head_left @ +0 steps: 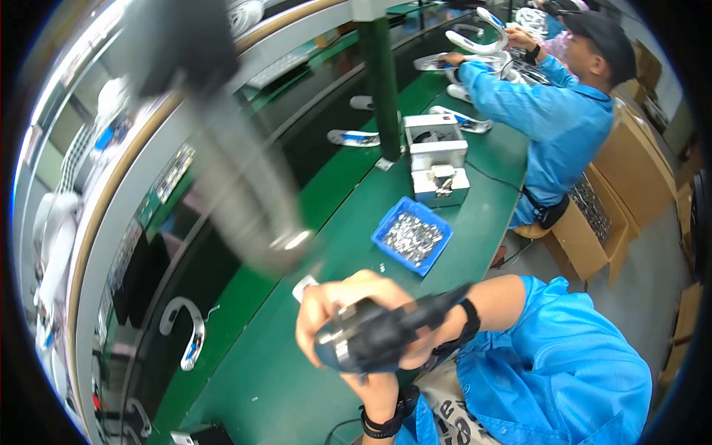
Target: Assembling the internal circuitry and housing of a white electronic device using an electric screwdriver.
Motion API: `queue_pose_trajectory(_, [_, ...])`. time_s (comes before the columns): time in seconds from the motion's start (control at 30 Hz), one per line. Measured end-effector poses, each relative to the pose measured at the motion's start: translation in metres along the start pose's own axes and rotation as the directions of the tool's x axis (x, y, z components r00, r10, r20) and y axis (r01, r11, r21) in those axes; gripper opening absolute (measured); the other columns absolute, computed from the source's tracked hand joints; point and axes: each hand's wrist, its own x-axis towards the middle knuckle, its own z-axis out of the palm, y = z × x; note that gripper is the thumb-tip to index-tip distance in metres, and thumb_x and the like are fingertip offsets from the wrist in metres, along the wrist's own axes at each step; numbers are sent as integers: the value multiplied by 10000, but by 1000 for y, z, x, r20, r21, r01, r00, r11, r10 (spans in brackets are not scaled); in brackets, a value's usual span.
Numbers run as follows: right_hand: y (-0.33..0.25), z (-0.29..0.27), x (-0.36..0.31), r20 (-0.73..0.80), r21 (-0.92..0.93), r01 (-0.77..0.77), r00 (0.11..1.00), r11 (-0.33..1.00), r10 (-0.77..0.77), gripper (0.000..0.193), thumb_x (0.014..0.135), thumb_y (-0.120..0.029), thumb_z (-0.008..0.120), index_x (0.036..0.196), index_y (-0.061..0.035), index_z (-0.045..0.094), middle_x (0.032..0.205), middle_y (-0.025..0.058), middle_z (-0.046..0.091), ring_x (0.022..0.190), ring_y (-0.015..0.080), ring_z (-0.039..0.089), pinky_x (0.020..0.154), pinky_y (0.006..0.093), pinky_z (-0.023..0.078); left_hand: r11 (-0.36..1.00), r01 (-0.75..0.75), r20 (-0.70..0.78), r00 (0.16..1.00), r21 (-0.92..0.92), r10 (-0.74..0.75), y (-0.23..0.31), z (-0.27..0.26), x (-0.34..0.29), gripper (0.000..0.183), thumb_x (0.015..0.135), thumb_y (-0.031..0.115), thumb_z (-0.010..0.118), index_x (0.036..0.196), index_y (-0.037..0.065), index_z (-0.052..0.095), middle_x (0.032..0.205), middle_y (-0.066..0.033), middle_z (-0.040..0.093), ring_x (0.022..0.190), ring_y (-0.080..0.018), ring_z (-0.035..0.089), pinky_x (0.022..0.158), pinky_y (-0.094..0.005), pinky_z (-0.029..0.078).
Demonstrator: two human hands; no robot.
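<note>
My right hand (365, 289) and my left hand (313, 322) are close together and overlap above the green worktable (293, 382). A white part (304, 287), only partly visible, shows at the far edge of the curled fingers; my left hand seems closed on it. The fingers of my right hand are bent in over it, and what they grip is hidden. A black device (367, 334) strapped to a wrist covers much of both hands. Just beyond them hangs a blurred grey tool (252, 178) with a shiny metal tip, apart from the fingers.
A blue bin (410, 265) of small metal parts stands ahead, with white boxes (437, 152) behind. Curved white pieces (194, 341) lie on the conveyor side. A green post (378, 89) rises there. At the far right, a co-worker in blue (545, 111) handles similar pieces beside cardboard boxes (630, 178).
</note>
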Motion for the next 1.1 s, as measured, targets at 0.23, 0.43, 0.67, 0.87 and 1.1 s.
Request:
queue_pose_trajectory(0.23, [-56,-81,-17,-94,41,-69,993,997,72,1023,847,-961,400,1111,8,598,759,114,594,550,198,566,520,326,485,996,-2,-51,999,-88,-3,15,26,17,314,1100,124,409,1400,45,462,1011,-132,621,719,-182,622,663,-321,537])
queue_pose_trajectory(0.43, [-52,-232,-34,-530,-412,-31,821,911,-212,897,981,-850,279,1068,-8,577,765,72,602,575,110,557,535,247,447,994,-9,-2,1000,-109,9,27,32,25,371,1032,-1,459,1395,69,425,1012,-143,614,782,-194,617,707,-324,545])
queue_pose_trajectory(0.67, [-26,-271,-45,-505,-510,-116,842,852,-188,865,1015,-801,301,1066,10,601,763,73,603,579,93,539,537,234,431,991,55,59,997,-126,-48,19,35,22,522,909,-75,451,1402,89,409,935,-157,616,807,-213,613,766,-354,537])
queue_pose_trajectory(0.87, [-27,-275,-44,-526,-469,-162,841,868,-127,874,1014,-808,276,1026,6,594,732,67,597,561,98,535,521,241,428,972,74,28,997,-223,-70,20,36,23,611,813,-80,438,1401,84,415,928,-173,627,802,-241,629,771,-361,538])
queue_pose_trajectory(1.1, [-47,-229,-43,-583,-238,-108,811,965,-53,881,974,-866,204,1022,-47,522,705,60,533,519,149,503,517,286,428,963,93,39,996,-254,-86,23,27,19,592,824,-64,427,1399,74,425,927,-187,641,762,-245,640,754,-357,553])
